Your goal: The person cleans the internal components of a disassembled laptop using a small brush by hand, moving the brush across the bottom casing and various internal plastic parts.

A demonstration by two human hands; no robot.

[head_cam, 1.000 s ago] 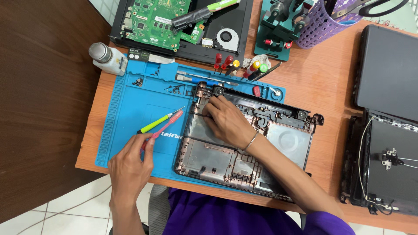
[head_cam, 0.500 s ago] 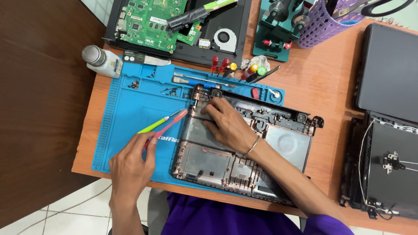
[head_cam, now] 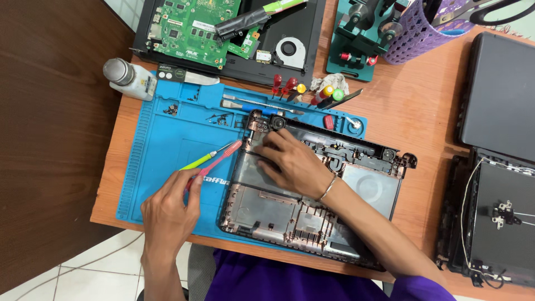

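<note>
Left hand (head_cam: 167,212) pinches pink tool (head_cam: 214,163), long axis toward two o'clock at the laptop base (head_cam: 362,189); right hand (head_cam: 292,164), fingers spread, presses its corner.

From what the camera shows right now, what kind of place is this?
Probably a laptop repair bench. The right hand rests in an opened laptop shell on a blue work mat, with a bare green circuit board and small screwdrivers nearby.

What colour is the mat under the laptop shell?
Bright blue. The mat shows best in the head view, lying on the wooden table under the black laptop shell.
</note>
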